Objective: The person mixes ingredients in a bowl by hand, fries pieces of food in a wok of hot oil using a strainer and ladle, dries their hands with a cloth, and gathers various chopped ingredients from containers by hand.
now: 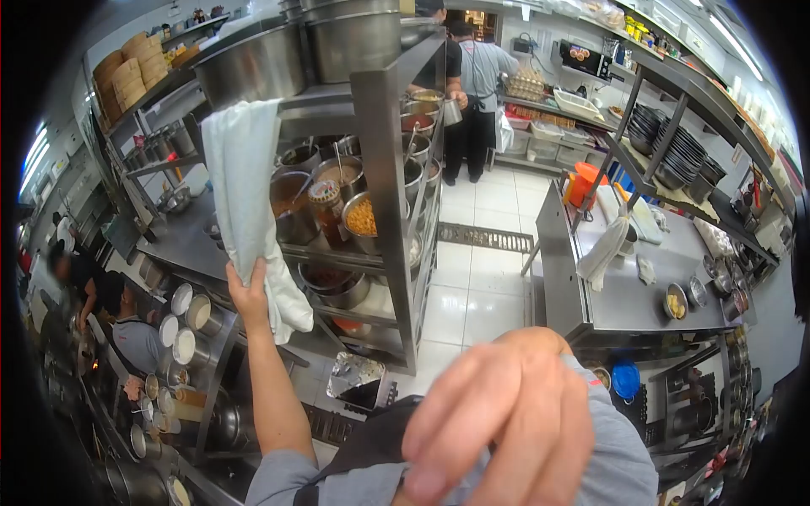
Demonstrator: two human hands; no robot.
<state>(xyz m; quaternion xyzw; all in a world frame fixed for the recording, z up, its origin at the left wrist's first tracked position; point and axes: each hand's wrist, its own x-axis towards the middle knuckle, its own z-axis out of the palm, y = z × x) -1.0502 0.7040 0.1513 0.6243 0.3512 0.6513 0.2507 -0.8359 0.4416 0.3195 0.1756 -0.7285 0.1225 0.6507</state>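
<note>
A long white cloth [239, 181] hangs from the rail of the metal rack, beneath a large steel pot. My left hand [247, 291] is stretched out to it, with the fingers closed on its lower part. Below the hand, the cloth bunches and hangs beside the rack shelves. Close to the camera, my right hand [506, 417] fills the lower middle, its fingers bent and blurred. The fingertips run low in the frame, and I cannot make out anything held there.
The rack [380, 169] bears steel pots of food, several with ladles. A foil-covered tray [354, 378] is on the floor by its foot. On the right is a steel worktable [629, 304] with bowls and cloths. A co-worker [479, 84] stands at the back; others are at left.
</note>
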